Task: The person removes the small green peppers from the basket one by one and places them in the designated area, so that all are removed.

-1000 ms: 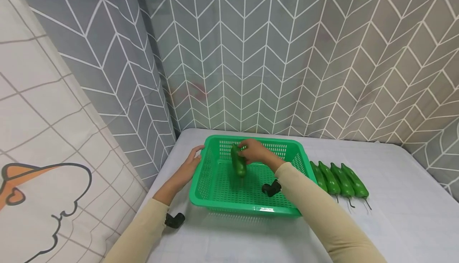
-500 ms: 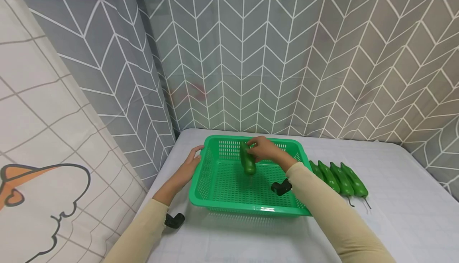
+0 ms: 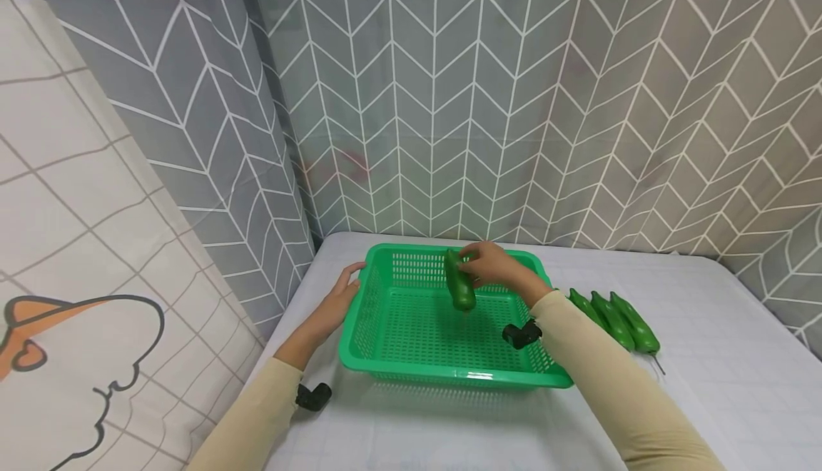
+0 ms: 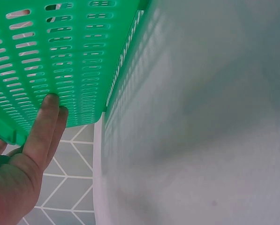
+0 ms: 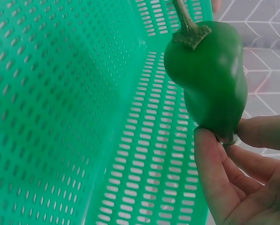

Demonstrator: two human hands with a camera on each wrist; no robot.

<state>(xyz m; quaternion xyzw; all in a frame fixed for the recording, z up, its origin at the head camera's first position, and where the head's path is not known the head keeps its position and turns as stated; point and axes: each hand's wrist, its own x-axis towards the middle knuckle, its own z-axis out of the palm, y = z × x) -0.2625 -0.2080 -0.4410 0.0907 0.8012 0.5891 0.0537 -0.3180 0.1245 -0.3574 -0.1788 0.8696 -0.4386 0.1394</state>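
Observation:
A green plastic basket [image 3: 411,367] with slotted walls stands on the white table. At its left rim, my left hand [image 3: 334,307] grips the edge, two fingers [image 4: 43,131] lying along the outer wall in the left wrist view. My right hand [image 3: 497,267] pinches a long green pepper [image 3: 459,282] near its narrow tip, over the far half of the basket. In the right wrist view this pepper [image 5: 210,79] has its stem end away from the fingertips, and the basket's slotted wall is close beside it. The basket's right side is partly hidden by my forearm.
More green peppers [image 3: 636,325] lie side by side on the table [image 3: 726,357] to the right of the basket, partly covered by my right sleeve. A grey patterned curtain [image 3: 449,100] hangs behind the table, with a white one [image 3: 58,193] on the left.
My right hand has moved to the right with the pepper, which was nearer the basket's middle. The right sleeve now covers more of the peppers on the table. My left hand stays put.

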